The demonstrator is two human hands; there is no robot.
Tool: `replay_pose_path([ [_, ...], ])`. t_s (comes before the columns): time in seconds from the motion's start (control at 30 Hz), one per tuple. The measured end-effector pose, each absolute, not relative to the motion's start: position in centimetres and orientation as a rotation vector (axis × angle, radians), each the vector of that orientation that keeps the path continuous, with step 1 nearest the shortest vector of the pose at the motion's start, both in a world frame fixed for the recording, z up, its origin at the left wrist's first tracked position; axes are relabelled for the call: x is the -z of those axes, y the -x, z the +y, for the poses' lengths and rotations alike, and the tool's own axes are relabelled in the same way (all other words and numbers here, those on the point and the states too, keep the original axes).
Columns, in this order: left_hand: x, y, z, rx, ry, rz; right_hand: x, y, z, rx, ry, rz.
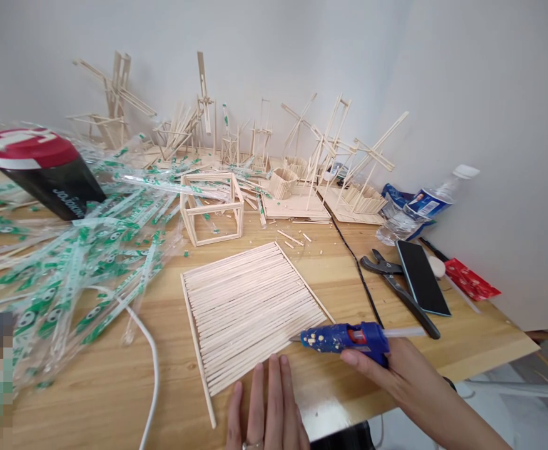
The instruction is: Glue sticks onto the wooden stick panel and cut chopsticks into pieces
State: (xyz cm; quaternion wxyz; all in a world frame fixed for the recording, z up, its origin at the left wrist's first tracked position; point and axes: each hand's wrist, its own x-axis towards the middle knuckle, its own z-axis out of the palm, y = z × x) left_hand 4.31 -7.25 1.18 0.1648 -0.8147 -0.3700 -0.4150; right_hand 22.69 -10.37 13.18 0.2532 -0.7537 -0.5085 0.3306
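Two hands (left hand [267, 406], right hand [396, 375]), one blue plastic hot glue gun [344, 337] in the right fingers, one flat panel of pale wooden sticks [250, 306] at the left fingertips, one open cube frame of sticks [213, 206] beyond it. Right of the fingers: one black cutters [398, 287], one black slab phone [421, 275], one red foil packet [471, 280], one crushed clear plastic bottle [419, 209]; left: one white cable [149, 356], one black cup with red lid [44, 169]. Stick windmill models [344, 156] and green-printed clear wrappers [91, 262]: too overlapped to count.

Right hand [398, 370] holds glue gun [344, 337], seemingly touching stick panel [246, 306].
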Motion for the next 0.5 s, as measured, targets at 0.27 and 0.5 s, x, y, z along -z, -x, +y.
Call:
replay_pose_path([
  [0.27, -1.1, -5.0, -7.6, 1.278, 2.309, -1.16, -13.8, -25.7, -11.4, -0.64, 2.263, -1.263],
  [0.5, -1.1, -4.8, -7.5, 1.284, 2.326, -1.149, -14.1, -23.8, -11.3, -0.772, 2.107, -1.275],
])
